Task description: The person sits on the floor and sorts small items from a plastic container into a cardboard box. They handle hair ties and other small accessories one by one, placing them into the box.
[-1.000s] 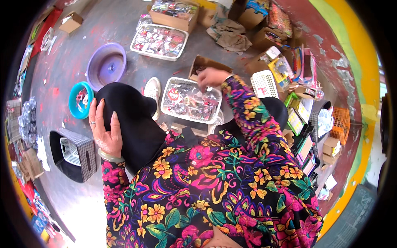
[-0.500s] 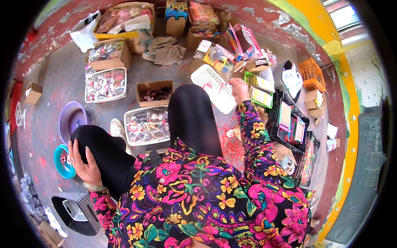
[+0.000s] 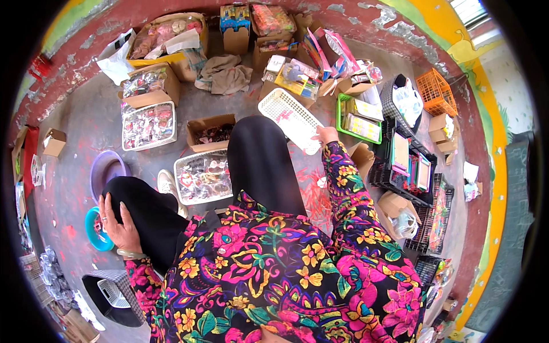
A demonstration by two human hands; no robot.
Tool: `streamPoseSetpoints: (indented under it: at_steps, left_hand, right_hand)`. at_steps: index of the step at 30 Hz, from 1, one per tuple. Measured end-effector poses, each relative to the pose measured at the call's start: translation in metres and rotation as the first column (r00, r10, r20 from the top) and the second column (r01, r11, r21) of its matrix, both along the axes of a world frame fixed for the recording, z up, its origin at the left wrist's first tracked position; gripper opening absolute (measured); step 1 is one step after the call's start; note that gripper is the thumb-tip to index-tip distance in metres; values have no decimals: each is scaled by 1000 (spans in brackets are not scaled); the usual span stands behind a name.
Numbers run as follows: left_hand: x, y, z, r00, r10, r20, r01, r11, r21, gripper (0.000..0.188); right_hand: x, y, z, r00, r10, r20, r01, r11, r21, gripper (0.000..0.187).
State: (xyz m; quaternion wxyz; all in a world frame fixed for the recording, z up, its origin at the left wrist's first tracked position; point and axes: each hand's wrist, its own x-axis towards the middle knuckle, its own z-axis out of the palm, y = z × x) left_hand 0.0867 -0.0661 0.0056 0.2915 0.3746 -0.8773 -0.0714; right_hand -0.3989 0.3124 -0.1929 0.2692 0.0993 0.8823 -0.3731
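Note:
My left hand [image 3: 119, 224] lies flat over my bent left knee, fingers stretched out, holding nothing. It wears a ring and a pale bangle. Ahead of me to the right, my right hand [image 3: 327, 135] is closed at the near right corner of a white perforated plastic basket [image 3: 301, 127]; its fingertips are partly hidden, and it appears to grip the rim. A few small pink-red pieces [image 3: 284, 116] lie in the basket's far part. Left of my right knee stands another white basket [image 3: 202, 197], full of small clear-wrapped items.
A cardboard box [image 3: 197, 127] of dark pieces, a purple basin [image 3: 108, 166] and a turquoise basin [image 3: 94, 233] stand leftward. On the right are a green basket [image 3: 341, 117], black crates [image 3: 394, 186] and an orange crate [image 3: 437, 91]. Red shreds [image 3: 317, 200] litter the floor.
My right hand has moved down and slightly left, from above the white basket to its near right corner. My left hand stays on my knee. The whole view has shifted slightly.

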Motion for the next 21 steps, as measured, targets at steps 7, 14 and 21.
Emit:
streamPoseSetpoints:
  at_steps: [7, 14, 21]
  left_hand:
    - [-9, 1, -1, 999, -17, -31, 17, 1000, 17, 38]
    - [-55, 47, 12, 784, -300, -544, 601, 584, 545, 53]
    - [-71, 71, -8, 620, -110, -777, 768, 290, 571, 82]
  right_hand:
    - [61, -78, 203, 992, -121, -29, 36, 506, -862, 30]
    - [172, -194, 261, 941, 335, 38, -92, 365, -927, 34]
    - [261, -244, 227, 818, 443, 367, 194, 387, -902, 36]
